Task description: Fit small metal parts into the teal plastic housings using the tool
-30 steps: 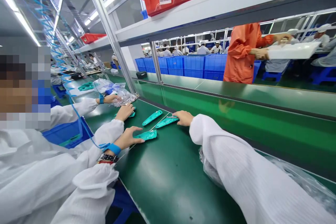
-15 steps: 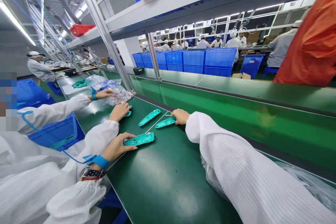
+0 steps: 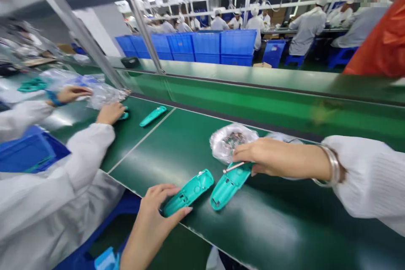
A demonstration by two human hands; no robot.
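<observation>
Landmark: open parts bag (image 3: 221,145). Left hand (image 3: 155,215) grips one teal shell (image 3: 191,192) by its edges, nearside left of bag, hollow face up, probably to keep the inside exposed. Right hand (image 3: 265,158), at bag's near side, grasps another teal shell (image 3: 225,192) plus thin metal rod (image 3: 234,167). Beneath bag, glossy green worktop (image 3: 268,232); beyond it, blue crates (image 3: 205,44), white-clad workers (image 3: 308,23).

The left hand (image 3: 158,206) has moved from left of centre to the lower middle of the frame with a teal shell (image 3: 193,190), and the right hand (image 3: 262,156) has brought a second shell (image 3: 227,190) just beside it. Right of centre, a clear bag (image 3: 217,145) of small metal parts (image 3: 233,139) and a silver bangle (image 3: 334,166) have come into view.
</observation>
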